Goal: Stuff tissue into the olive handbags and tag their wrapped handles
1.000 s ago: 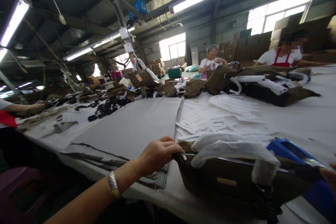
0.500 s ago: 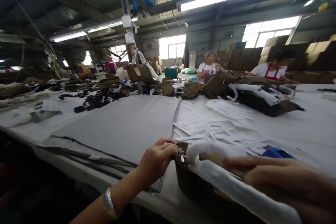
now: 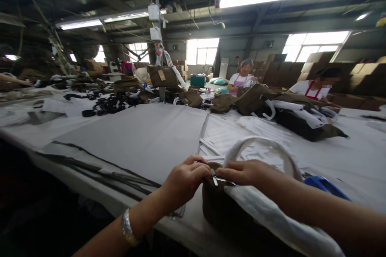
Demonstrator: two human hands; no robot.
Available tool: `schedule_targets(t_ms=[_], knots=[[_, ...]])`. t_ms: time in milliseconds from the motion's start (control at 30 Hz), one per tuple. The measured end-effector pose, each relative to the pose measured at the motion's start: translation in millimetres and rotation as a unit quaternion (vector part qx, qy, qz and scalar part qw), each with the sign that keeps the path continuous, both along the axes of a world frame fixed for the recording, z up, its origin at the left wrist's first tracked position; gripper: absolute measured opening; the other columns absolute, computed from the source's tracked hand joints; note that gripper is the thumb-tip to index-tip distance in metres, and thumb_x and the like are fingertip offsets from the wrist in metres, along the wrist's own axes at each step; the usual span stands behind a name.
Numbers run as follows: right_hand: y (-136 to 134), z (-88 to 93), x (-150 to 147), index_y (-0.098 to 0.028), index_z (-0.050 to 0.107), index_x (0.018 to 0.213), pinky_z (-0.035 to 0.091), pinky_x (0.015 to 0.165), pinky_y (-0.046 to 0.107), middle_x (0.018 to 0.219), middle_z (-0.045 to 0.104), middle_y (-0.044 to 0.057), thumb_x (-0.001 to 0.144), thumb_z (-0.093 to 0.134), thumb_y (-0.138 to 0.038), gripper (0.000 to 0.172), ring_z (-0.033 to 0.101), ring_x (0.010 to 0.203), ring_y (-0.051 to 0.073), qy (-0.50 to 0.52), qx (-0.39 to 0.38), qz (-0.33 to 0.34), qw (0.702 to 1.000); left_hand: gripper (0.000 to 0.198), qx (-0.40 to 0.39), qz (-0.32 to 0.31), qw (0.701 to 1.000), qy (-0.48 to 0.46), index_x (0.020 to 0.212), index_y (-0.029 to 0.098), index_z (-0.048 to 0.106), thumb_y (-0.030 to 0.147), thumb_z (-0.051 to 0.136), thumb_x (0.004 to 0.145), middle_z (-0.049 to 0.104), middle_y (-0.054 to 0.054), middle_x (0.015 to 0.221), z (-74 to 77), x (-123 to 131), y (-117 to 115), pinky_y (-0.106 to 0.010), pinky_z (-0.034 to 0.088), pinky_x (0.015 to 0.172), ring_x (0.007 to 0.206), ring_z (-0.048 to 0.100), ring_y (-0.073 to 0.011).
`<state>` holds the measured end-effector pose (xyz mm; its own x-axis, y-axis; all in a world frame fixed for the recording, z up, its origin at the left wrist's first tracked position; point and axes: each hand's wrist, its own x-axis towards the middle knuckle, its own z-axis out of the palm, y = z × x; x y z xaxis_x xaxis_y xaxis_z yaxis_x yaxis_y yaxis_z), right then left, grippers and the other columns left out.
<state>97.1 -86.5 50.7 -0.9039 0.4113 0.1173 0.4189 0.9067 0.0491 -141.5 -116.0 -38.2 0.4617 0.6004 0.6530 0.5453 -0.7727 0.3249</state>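
Observation:
A dark olive-brown fabric bag point(image 3: 223, 209) stands at the table's front edge, its top zipper point(image 3: 226, 181) facing up. My left hand point(image 3: 188, 176) is closed on the bag's left end, beside the zipper pull point(image 3: 214, 180). Reaching in from the right, my right hand point(image 3: 245, 172) has its fingertips together at the zipper close to the pull. What lies under those fingertips is hidden. Two handles wrapped in white rise from the bag: the far handle point(image 3: 265, 139) arches behind my right hand, and the near handle point(image 3: 271, 213) slopes down in front of it.
A stack of grey-white sheets point(image 3: 135, 140) lies left of the bag. White strips point(image 3: 253, 148) are scattered behind it, with a blue object point(image 3: 325, 186) to the right. Brown bags point(image 3: 289, 108) line the table's far side. Two people sit beyond; a post point(image 3: 162, 93) stands mid-table.
My right hand has moved left from the white-wrapped handles to the zipper end. The far handle now stands up in an arch. My left hand keeps its hold on the bag's end.

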Motion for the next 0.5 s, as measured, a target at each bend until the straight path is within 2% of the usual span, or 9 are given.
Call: schedule_targets(t_ms=[67, 133, 300, 367, 500], knots=[[-2.7, -6.1, -10.3, -0.018, 0.062, 0.126, 0.042, 0.050, 0.025, 0.094, 0.074, 0.004, 0.082, 0.059, -0.002, 0.047, 0.070, 0.063, 0.018, -0.080, 0.071, 0.019, 0.994, 0.018, 0.003, 0.000, 1.000, -0.015, 0.094, 0.020, 0.059, 0.004, 0.051, 0.093, 0.073, -0.001, 0.101, 0.0, 1.4, -1.2, -0.030, 0.052, 0.097, 0.111, 0.058, -0.0190], [-6.6, -9.8, -18.6, -0.013, 0.060, 0.127, 0.035, 0.044, 0.027, 0.089, 0.074, 0.004, 0.083, 0.063, -0.005, 0.045, 0.068, 0.057, 0.018, -0.115, 0.111, 0.028, 0.987, 0.016, 0.005, 0.010, 1.000, -0.027, 0.092, 0.020, 0.059, 0.005, 0.052, 0.093, 0.074, -0.002, 0.099, -0.5, 2.9, -2.1, -0.031, 0.053, 0.095, 0.107, 0.060, -0.0193], [-7.4, -15.8, -29.7, -0.017, 0.066, 0.107, 0.029, 0.041, 0.028, 0.080, 0.074, -0.001, 0.088, 0.064, -0.011, 0.020, 0.069, 0.056, 0.016, -0.090, 0.094, 0.021, 0.991, 0.016, 0.008, 0.030, 0.998, -0.046, 0.090, 0.021, 0.060, 0.005, 0.055, 0.091, 0.075, -0.001, 0.095, -3.9, 5.1, -3.1, -0.031, 0.055, 0.090, 0.101, 0.062, -0.0195], [-6.3, -19.6, -29.7, -0.017, 0.066, 0.106, 0.027, 0.039, 0.030, 0.078, 0.073, -0.001, 0.085, 0.062, -0.007, 0.023, 0.067, 0.052, 0.017, -0.090, 0.118, 0.023, 0.989, 0.016, 0.009, 0.035, 0.998, -0.050, 0.089, 0.021, 0.060, 0.006, 0.055, 0.091, 0.075, -0.001, 0.095, -5.0, 4.9, -3.4, -0.031, 0.055, 0.089, 0.100, 0.063, -0.0194], [-8.0, -25.8, -22.6, -0.010, 0.063, 0.116, 0.029, 0.038, 0.032, 0.078, 0.071, 0.002, 0.075, 0.056, 0.001, 0.043, 0.064, 0.048, 0.019, -0.084, 0.196, 0.049, 0.976, 0.016, 0.009, 0.040, 0.999, -0.020, 0.094, 0.022, 0.061, 0.008, 0.053, 0.093, 0.075, 0.000, 0.097, -2.7, 2.6, -4.7, -0.029, 0.054, 0.091, 0.105, 0.062, -0.0183]])
